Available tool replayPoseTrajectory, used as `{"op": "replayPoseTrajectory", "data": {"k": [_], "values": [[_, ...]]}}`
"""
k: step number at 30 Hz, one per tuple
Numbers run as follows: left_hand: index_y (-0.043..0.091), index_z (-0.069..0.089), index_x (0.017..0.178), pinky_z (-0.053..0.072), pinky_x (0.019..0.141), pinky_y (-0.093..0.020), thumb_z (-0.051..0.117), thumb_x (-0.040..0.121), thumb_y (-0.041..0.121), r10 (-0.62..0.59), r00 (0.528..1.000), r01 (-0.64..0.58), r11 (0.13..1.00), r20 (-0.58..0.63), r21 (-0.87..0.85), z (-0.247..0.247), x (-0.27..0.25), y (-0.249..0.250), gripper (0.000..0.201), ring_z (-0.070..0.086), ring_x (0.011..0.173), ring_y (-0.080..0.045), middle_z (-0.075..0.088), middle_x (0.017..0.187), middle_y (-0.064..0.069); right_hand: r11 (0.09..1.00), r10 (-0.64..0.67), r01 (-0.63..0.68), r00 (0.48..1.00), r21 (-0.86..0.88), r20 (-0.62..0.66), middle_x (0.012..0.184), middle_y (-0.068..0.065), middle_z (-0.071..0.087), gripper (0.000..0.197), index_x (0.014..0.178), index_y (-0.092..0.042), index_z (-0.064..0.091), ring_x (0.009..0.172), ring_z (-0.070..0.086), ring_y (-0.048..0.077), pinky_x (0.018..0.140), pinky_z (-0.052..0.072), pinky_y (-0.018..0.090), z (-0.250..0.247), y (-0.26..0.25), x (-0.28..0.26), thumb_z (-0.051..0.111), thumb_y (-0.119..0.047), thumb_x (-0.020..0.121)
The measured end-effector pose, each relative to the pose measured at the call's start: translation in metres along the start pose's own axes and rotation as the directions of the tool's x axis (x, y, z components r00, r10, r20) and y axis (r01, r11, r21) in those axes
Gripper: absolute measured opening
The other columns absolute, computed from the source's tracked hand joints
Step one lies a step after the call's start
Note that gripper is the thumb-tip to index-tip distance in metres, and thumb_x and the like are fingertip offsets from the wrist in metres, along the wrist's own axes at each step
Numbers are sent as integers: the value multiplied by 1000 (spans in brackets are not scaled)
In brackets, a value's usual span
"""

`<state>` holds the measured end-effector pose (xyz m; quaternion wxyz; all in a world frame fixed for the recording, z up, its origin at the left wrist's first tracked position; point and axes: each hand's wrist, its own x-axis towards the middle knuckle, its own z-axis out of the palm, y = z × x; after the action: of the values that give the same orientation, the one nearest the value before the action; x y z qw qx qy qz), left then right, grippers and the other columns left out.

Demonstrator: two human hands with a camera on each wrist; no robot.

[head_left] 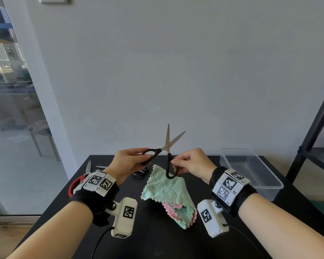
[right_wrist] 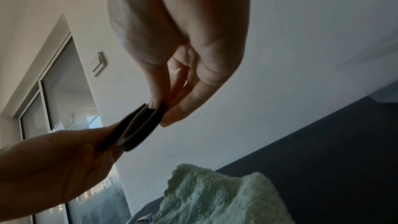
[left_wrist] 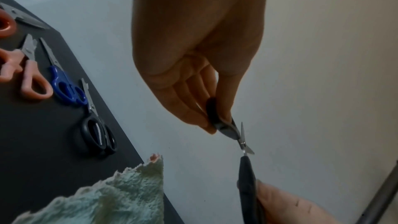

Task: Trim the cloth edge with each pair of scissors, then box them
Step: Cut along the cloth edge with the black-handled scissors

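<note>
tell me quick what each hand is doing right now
Left hand: grips one black handle of the open scissors.
Right hand: pinches the other handle loop, above the cloth.

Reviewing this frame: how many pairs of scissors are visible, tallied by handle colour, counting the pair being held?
Black: 2, one held open by the left hand and right hand, one on the table
Blue: 1
Pink: 1
Red: 1
Total: 5 pairs

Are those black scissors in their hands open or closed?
Open: the black scissors' two blades splay into a V, each hand holding one handle loop.
</note>
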<state>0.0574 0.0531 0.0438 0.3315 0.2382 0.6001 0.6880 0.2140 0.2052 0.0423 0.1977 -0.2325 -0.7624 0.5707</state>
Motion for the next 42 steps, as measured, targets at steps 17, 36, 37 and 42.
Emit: {"op": "replayPoseTrajectory", "data": {"k": [17, 36, 37, 42], "values": [[8, 70, 97, 61, 72, -31, 77, 76, 3, -111, 985, 62, 943, 132, 326, 36, -3, -9, 23, 71, 68, -18, 73, 80, -13, 994, -9, 2, 998, -113, -56, 77, 9, 68, 17, 98, 6, 72, 71, 68, 16, 68, 59, 23, -19, 9, -10, 69, -6, 85], [1, 62, 91, 57, 59, -26, 75, 77, 1, -140, 980, 83, 934, 142, 346, 28, -10, -15, 19, 71, 65, -21, 71, 77, -17, 998, 16, -17, 1000, -61, -11, 85, 11, 71, 20, 103, 4, 72, 75, 70, 15, 71, 60, 25, 3, 16, -5, 69, -6, 86], [1, 62, 89, 58, 61, -27, 76, 77, 2, -140, 979, 80, 933, 147, 352, 30, -10, -13, 18, 71, 66, -21, 71, 77, -17, 999, 8, -8, 1000, -53, -7, 85, 10, 71, 19, 104, 3, 71, 75, 69, 15, 74, 60, 28, 2, 15, -5, 68, -5, 87], [3, 60, 85, 59, 60, -24, 76, 78, 8, -154, 971, 82, 931, 180, 356, 52, -5, -2, 19, 71, 64, -18, 73, 73, -12, 987, -54, 45, 997, -152, -54, 114, 12, 69, 32, 117, -2, 66, 101, 64, 15, 93, 49, 23, -10, 0, -1, 69, -13, 87]]}}
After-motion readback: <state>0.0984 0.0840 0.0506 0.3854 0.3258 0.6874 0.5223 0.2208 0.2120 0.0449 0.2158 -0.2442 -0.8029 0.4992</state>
